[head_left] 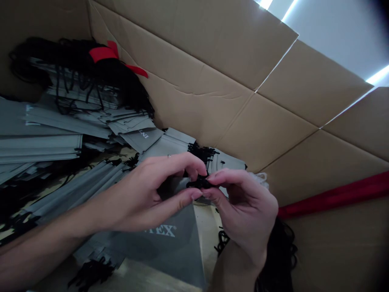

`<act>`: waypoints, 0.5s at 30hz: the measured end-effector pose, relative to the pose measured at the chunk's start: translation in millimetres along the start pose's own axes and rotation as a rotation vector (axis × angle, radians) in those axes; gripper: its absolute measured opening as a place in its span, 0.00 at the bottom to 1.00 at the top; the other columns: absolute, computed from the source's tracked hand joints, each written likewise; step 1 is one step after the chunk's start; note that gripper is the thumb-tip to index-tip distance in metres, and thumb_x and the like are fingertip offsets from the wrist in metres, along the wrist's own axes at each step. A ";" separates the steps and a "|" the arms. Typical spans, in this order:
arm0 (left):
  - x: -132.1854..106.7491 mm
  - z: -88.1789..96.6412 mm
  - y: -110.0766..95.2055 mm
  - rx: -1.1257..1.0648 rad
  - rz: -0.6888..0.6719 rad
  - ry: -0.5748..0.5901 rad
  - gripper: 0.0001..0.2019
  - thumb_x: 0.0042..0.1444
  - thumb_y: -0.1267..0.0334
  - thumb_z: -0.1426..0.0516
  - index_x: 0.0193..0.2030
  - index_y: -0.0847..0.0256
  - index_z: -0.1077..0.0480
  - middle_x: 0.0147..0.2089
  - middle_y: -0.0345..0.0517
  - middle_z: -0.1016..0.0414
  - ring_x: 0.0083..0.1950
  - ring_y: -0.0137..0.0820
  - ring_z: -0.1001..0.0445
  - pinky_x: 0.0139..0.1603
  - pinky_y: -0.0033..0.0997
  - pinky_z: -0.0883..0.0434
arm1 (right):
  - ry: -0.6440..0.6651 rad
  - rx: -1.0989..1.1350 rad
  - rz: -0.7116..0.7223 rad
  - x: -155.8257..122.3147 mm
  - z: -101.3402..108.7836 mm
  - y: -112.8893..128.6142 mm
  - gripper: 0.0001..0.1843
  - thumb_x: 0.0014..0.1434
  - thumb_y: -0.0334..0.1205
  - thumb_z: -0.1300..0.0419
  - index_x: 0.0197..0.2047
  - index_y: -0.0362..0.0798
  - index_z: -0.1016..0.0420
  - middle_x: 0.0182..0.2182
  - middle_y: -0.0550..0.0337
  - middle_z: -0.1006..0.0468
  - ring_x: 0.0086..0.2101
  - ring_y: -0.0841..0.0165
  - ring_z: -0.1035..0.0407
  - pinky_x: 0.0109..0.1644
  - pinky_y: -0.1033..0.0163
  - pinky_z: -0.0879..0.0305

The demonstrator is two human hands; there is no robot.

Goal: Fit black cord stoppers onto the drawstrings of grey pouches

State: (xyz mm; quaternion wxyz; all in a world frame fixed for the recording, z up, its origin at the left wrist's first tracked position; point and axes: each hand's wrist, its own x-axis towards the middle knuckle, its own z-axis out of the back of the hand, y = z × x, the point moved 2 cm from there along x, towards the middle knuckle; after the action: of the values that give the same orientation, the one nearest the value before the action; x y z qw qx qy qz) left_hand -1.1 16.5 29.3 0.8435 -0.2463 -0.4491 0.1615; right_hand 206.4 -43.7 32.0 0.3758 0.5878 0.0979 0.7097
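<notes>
My left hand (152,190) reaches in from the left, thumb and fingers closed around a small dark bunch of black cord (202,182). From the right, my right hand (243,207) pinches the same cord between thumb and forefinger, the fingertips of both hands nearly touching. Exactly how the cord is knotted or looped cannot be made out. Beneath the hands lies a flat grey bag (154,253) with white lettering ending in "TEX", partly hidden by my left hand and forearm.
Several stacks of grey bags (39,146) with black cord ends fill the left. A bundle of black cords (73,61) with a red strip (105,53) lies at the back. Cardboard walls (197,73) stand behind and right, crossed by a red band (337,194). More black cords (278,255) hang lower right.
</notes>
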 end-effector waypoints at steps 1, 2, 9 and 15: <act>-0.4 -0.7 0.7 -0.007 -0.024 -0.015 0.08 0.73 0.62 0.37 0.56 0.55 0.24 0.45 0.39 0.16 0.39 0.25 0.20 0.35 0.23 0.27 | -0.006 0.008 -0.005 0.2 -0.5 0.4 0.10 0.64 0.30 0.22 0.45 0.52 0.14 0.37 0.63 0.12 0.37 0.68 0.17 0.41 0.63 0.20; -0.7 -1.0 1.3 -0.014 -0.043 -0.025 0.07 0.74 0.63 0.37 0.55 0.55 0.24 0.44 0.37 0.16 0.38 0.24 0.20 0.34 0.23 0.28 | -0.004 0.019 -0.008 0.3 -0.7 0.9 0.10 0.64 0.29 0.22 0.45 0.52 0.14 0.37 0.64 0.12 0.37 0.68 0.17 0.41 0.64 0.20; -1.6 0.6 -0.8 0.091 -0.116 0.029 0.12 0.78 0.67 0.41 0.64 0.55 0.26 0.50 0.35 0.14 0.44 0.20 0.18 0.44 0.19 0.27 | 0.043 0.009 -0.046 0.2 0.7 3.3 0.08 0.68 0.29 0.25 0.43 0.53 0.14 0.36 0.67 0.13 0.37 0.72 0.19 0.41 0.67 0.24; -6.3 -4.7 0.9 0.453 -0.231 -0.020 0.08 0.82 0.60 0.47 0.58 0.57 0.28 0.46 0.38 0.16 0.37 0.27 0.21 0.36 0.34 0.35 | 0.040 -0.104 0.005 -0.6 -3.8 6.8 0.10 0.73 0.27 0.33 0.43 0.53 0.17 0.37 0.67 0.15 0.36 0.73 0.22 0.40 0.66 0.26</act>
State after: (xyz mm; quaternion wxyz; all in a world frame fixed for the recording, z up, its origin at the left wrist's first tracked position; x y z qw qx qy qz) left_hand -0.7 12.8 22.3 0.8855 0.0036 -0.4349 0.1633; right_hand 200.1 -47.7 34.3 0.4021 0.5532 0.0670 0.7265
